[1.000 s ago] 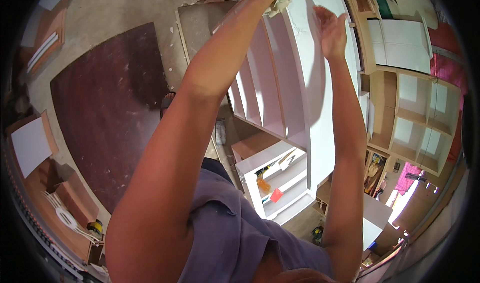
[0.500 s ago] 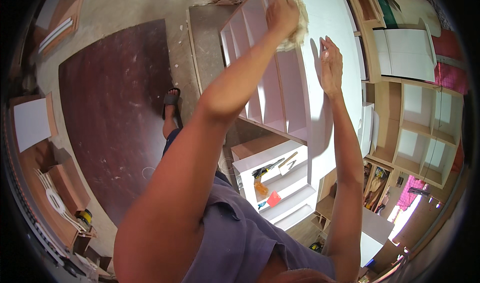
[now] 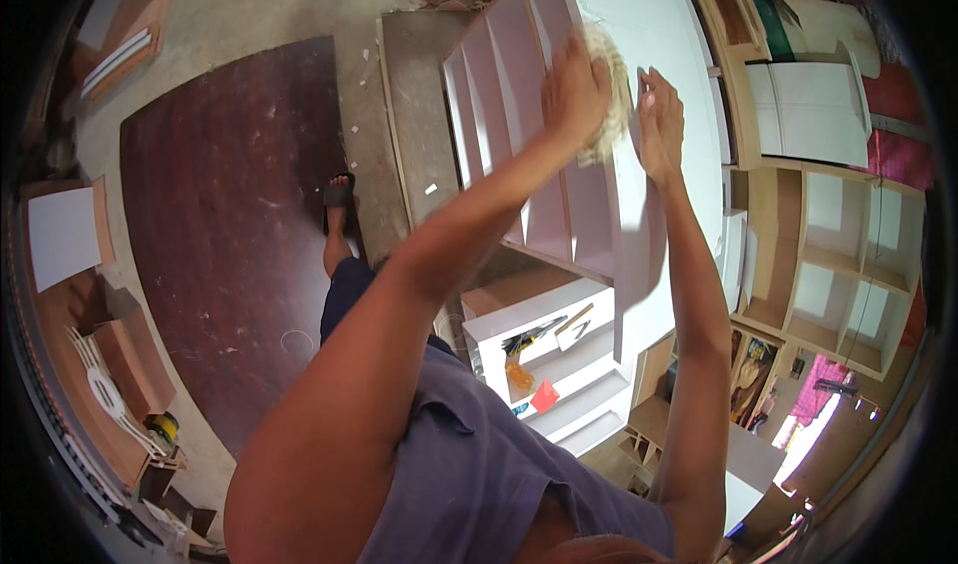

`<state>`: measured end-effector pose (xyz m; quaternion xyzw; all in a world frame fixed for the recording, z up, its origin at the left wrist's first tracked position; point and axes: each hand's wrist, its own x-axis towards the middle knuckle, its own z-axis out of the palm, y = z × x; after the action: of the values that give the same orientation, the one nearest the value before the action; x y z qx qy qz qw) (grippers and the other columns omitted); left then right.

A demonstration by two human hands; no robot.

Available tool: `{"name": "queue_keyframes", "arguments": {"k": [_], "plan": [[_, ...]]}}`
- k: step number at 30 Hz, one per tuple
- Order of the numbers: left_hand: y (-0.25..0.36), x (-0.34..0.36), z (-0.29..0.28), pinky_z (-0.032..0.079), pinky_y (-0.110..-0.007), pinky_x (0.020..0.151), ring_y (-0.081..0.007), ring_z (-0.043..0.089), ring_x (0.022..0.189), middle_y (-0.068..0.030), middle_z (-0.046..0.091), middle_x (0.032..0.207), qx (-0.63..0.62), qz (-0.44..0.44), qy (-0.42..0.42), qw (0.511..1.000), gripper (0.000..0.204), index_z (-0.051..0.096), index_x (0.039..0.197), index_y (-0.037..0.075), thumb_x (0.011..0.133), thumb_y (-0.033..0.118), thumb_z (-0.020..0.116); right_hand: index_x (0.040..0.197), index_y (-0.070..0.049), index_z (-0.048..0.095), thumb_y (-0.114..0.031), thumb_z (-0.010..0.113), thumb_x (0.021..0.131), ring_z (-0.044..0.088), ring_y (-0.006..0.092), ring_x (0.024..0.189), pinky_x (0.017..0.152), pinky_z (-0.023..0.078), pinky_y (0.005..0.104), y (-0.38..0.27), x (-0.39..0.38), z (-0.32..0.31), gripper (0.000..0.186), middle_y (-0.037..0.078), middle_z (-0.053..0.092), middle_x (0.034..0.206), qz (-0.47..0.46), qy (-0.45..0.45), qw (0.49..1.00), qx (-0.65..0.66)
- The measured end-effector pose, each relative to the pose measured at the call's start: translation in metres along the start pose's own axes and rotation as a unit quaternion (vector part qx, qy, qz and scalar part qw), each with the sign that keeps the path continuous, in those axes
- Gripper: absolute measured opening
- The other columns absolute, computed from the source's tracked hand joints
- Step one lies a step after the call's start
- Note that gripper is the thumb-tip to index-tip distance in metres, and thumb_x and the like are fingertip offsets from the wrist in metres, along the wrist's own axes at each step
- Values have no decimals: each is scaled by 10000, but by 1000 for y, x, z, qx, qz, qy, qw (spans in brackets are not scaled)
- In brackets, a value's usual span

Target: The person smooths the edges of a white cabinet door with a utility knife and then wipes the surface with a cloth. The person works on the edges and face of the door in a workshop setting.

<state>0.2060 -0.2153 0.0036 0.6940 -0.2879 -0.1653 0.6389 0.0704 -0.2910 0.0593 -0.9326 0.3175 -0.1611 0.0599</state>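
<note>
A white shelving unit (image 3: 589,215) lies with its dividers facing left and a broad white panel (image 3: 649,25) facing up. My left hand (image 3: 579,90) is closed on a cream, shaggy rag (image 3: 607,95) and presses it along the panel's left edge. Part of the rag is hidden behind the fingers. My right hand (image 3: 660,130) lies on the panel just right of the rag, fingers stretched out and holding nothing.
A dark brown board (image 3: 230,225) covers floor at left. Below the unit, a white shelf piece (image 3: 579,404) carries pliers (image 3: 529,339), an orange item (image 3: 519,374) and a red piece (image 3: 545,396). Wooden cabinets (image 3: 848,255) stand at right. A sandaled foot (image 3: 339,195) is near the board.
My left hand and the rag have moved nearer along the panel edge, closer to my right hand. The right hand stays nearly in place.
</note>
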Motion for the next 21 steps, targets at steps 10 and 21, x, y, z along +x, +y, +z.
{"name": "queue_keyframes", "arguments": {"k": [10,21], "plan": [[6,-30,-13,525,-510,836,-446,643,978,-306,585,1138,54,43,-15,998,537,436,1360,-107,963,240,540,1439,-77,480,-608,208,1038,379,397,1374,1147,261,488,-1,-1,0,719,206,436,1479,12,-7,1000,0],[21,-17,-19,433,-521,1038,-508,543,1194,-380,458,1370,28,-32,-62,997,678,226,1517,-64,978,235,511,1426,-75,492,-576,219,1042,381,395,1372,1149,261,487,-2,1,0,688,207,436,1487,5,-6,1000,-2]]}}
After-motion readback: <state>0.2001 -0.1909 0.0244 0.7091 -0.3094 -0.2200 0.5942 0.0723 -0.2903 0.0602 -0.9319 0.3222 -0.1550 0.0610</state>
